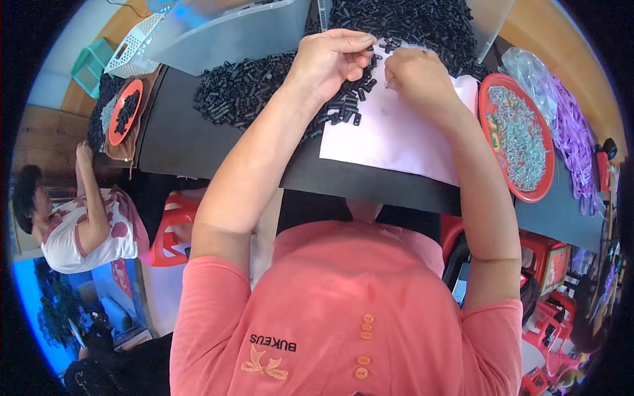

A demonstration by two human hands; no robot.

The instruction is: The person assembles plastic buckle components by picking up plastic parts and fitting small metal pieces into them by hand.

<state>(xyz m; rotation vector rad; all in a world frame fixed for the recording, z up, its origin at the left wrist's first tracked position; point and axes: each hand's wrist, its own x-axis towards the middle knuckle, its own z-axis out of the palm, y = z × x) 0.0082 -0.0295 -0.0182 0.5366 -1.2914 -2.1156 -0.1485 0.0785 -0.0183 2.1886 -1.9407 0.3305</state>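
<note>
My left hand [330, 65] is closed, its thumb and forefinger pinching what looks like a small black plastic part [371, 48]. To its right, my right hand [417, 74] has curled fingers; whatever they hold, if anything, is hidden. Both hands are over a pale pink cloth or sheet [389, 142] on the dark table [175, 125]. Loose black plastic parts [234, 92] lie heaped around my left forearm and spill onto the sheet's left side. Beyond my hands, a larger mound of similar black parts [403, 23] rises.
A clear plastic bin [228, 39] stands at the far left. On the right, a red tray [487, 122] holds small silvery metal pieces, beside purple straps [573, 145] and a clear bag [528, 72]. Another person [99, 221] sits at the left near an orange-red dish [137, 89].
</note>
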